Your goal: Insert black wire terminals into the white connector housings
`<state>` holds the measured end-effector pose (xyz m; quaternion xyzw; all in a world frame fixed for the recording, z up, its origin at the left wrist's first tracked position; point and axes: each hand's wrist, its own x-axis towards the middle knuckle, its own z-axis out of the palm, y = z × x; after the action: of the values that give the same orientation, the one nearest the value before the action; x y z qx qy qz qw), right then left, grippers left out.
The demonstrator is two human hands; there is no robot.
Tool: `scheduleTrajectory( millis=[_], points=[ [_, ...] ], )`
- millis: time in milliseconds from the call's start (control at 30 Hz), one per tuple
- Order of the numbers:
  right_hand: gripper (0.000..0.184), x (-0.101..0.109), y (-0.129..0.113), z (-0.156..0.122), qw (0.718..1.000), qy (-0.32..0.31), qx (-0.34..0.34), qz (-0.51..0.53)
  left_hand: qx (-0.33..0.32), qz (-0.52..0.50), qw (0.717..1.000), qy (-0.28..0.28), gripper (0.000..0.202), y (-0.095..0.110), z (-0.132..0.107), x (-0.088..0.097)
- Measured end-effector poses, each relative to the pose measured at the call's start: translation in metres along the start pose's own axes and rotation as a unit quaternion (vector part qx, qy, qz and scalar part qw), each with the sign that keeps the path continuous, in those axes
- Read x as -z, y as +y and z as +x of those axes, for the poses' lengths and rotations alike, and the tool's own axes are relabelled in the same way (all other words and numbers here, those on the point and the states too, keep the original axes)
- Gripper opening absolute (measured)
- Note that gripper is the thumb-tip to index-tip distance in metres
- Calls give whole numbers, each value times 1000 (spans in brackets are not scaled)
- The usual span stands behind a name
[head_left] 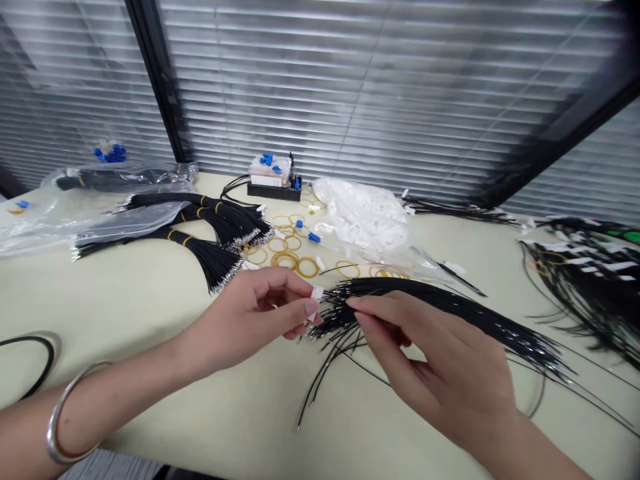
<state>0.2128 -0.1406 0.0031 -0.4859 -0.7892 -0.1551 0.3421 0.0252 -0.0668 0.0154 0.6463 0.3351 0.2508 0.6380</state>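
Observation:
My left hand [255, 320] pinches a small white plastic connector [317, 300] between thumb and fingertips. My right hand [430, 360] grips a loose bundle of thin black wires [450, 310] with bare metal ends. The bundle's tips fan out just beside the connector, and a few strands hang down onto the pale table [150, 313]. A metal bangle [65, 413] circles my left wrist. I cannot tell whether any wire has entered the connector, as my fingers partly hide it.
Tied black wire bundles [215, 230] lie beyond my hands, among loose rubber bands [285, 261]. Behind them are a bag of white parts [360, 213] and a black holder with blue pieces [273, 190]. Tagged black wires [585, 280] lie at the right. Window blinds rise behind the table.

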Motion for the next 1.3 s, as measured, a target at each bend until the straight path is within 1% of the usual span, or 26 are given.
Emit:
scheduleTrajectory(
  millis=[100,267,533,633,767,867,1100,1300],
  points=[
    [12,0,-3,1,1000,6,0,7,-4,17,1000,-7,13,-1,-1,0],
    [4,0,-4,2,1000,14,5,20,-2,27,1000,-11,14,-2,-1,0],
    [8,-3,-3,1,999,-1,-1,47,5,31,999,-18,13,0,-1,0],
    [10,-4,-4,0,997,-1,-19,69,9,20,1000,-18,12,-1,-1,-1],
    [11,-3,-6,0,990,-12,-61,123,6,17,1000,-18,11,-1,0,-1],
    [13,-2,-6,1,987,-21,-70,145,5,29,999,-18,14,-1,1,0],
    [8,-3,-6,1,985,-22,-72,154,11,31,999,-15,14,-2,-1,0],
    [6,-4,-6,-2,993,-7,-52,108,8,20,999,-24,13,-2,0,-1]
  ],
)
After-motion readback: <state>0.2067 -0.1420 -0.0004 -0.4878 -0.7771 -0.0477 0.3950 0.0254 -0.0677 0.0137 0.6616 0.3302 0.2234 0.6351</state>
